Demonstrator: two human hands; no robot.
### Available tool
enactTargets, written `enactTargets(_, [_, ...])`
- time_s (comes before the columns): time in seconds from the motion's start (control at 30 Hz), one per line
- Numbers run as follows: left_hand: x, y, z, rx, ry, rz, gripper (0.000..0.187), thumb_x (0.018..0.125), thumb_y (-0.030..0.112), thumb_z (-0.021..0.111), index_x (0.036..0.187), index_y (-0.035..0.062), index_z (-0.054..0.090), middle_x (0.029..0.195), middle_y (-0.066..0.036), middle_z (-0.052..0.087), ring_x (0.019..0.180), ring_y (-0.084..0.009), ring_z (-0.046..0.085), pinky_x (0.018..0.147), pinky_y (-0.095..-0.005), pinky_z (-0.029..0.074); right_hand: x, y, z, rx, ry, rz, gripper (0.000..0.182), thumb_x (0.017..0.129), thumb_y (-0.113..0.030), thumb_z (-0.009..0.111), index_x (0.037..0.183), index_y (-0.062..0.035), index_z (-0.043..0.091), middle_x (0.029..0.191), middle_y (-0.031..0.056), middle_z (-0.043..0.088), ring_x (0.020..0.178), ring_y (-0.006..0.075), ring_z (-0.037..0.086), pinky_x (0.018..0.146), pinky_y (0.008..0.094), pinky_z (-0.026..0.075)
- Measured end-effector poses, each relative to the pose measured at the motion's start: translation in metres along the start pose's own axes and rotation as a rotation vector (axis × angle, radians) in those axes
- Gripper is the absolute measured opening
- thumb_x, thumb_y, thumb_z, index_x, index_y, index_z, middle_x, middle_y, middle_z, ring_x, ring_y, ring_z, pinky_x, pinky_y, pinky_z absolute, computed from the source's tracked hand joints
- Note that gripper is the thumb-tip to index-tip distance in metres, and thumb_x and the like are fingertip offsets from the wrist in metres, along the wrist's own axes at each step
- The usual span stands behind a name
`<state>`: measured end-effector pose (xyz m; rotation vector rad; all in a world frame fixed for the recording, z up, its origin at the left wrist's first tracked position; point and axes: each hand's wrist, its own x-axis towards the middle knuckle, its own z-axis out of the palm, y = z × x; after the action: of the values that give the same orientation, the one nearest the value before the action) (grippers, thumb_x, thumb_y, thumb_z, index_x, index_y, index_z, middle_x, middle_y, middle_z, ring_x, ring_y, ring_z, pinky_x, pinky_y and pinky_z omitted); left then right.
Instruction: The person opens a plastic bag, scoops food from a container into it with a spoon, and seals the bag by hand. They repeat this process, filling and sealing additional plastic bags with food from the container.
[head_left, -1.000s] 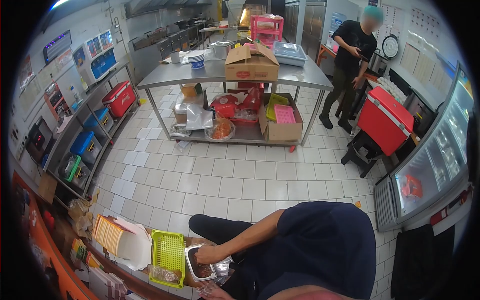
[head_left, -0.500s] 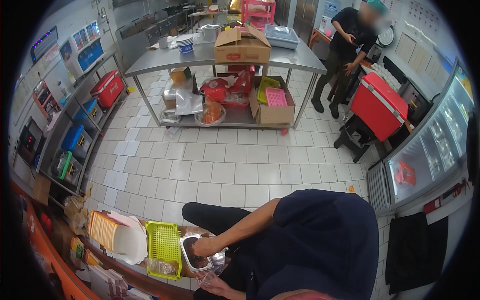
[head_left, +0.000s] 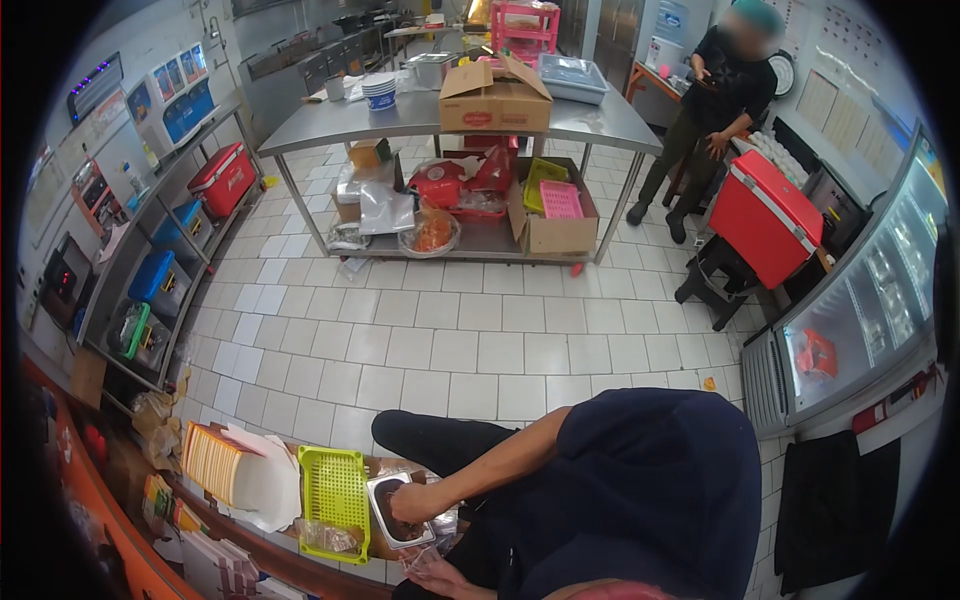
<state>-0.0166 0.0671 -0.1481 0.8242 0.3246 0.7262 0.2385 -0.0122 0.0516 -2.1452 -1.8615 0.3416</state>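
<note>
My right hand [head_left: 408, 502] reaches down into a steel pan [head_left: 383, 489] that holds dark reddish-brown food. Its fingers are bunched inside the pan, and what they pinch is hidden. Close to the pan's near edge, my left hand [head_left: 440, 574] is closed on a small clear plastic bag [head_left: 421, 560]. A yellow-green plastic basket [head_left: 335, 475] stands just left of the pan, with clear plastic packets [head_left: 328, 537] at its near end. More clear plastic lies right of the pan, partly behind my right forearm.
Left of the basket are a white paper-lined box [head_left: 270, 490] and a stack of yellow-edged cartons [head_left: 218, 465]. Across the tiled floor stands a steel table [head_left: 420, 118] bearing a cardboard box [head_left: 495, 97]. Another person [head_left: 725, 85] stands near a red cooler [head_left: 765, 215].
The whole view has shifted slightly right and down. My right hand remains in the pan, and my left hand keeps the plastic bag beside it.
</note>
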Motion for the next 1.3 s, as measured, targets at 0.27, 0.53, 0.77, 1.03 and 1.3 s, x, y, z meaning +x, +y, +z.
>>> enactTargets(0.27, [0.008,0.019,0.043,-0.191,0.009,-0.043,0.053,0.103,0.035,0.054,0.144,0.0024,0.044,0.144,-0.015,0.05,0.133,-0.0276,0.045,0.115,-0.0448,0.031,-0.002,0.005,0.011,-0.056,-0.007,-0.078,0.017,0.078,-0.014,0.065,0.077,0.0002,0.075,0.078,0.0192,0.073,0.075,0.032,0.073,0.065,0.0417,0.058])
enactTargets(0.53, [0.002,0.037,0.076,-0.373,0.049,-0.052,0.055,0.103,0.037,0.052,0.145,0.0037,0.043,0.147,-0.015,0.048,0.136,-0.0292,0.043,0.116,-0.0468,0.029,-0.008,0.012,-0.015,-0.031,-0.017,-0.002,0.019,0.081,-0.014,0.063,0.078,0.0012,0.074,0.081,0.0197,0.073,0.076,0.0334,0.073,0.065,0.0426,0.059])
enactTargets(0.77, [0.001,0.038,0.064,-0.346,-0.059,-0.104,0.059,0.106,0.043,0.039,0.151,0.0063,0.034,0.16,-0.012,0.032,0.148,-0.0307,0.027,0.124,-0.0524,0.013,-0.005,0.005,-0.001,-0.046,-0.027,-0.101,0.017,0.078,-0.012,0.065,0.076,0.0021,0.073,0.08,0.0201,0.073,0.075,0.0317,0.073,0.064,0.0416,0.059])
enactTargets(1.03, [0.001,0.048,0.085,-0.206,0.036,-0.128,0.055,0.1,0.049,0.051,0.142,0.0135,0.044,0.16,-0.01,0.035,0.149,-0.0333,0.025,0.121,-0.0587,0.008,-0.004,0.017,-0.003,-0.027,-0.006,-0.056,0.02,0.08,-0.015,0.064,0.078,0.004,0.071,0.086,0.0232,0.071,0.073,0.0318,0.073,0.061,0.0407,0.058])
enactTargets(1.3, [-0.003,0.047,0.082,-0.198,0.048,-0.108,0.055,0.101,0.048,0.051,0.143,0.0144,0.042,0.16,-0.015,0.032,0.149,-0.0357,0.023,0.121,-0.0579,0.011,-0.013,0.008,-0.006,-0.066,0.024,-0.112,0.017,0.078,-0.012,0.065,0.072,0.0026,0.071,0.072,0.0201,0.07,0.069,0.0331,0.072,0.061,0.0433,0.057])
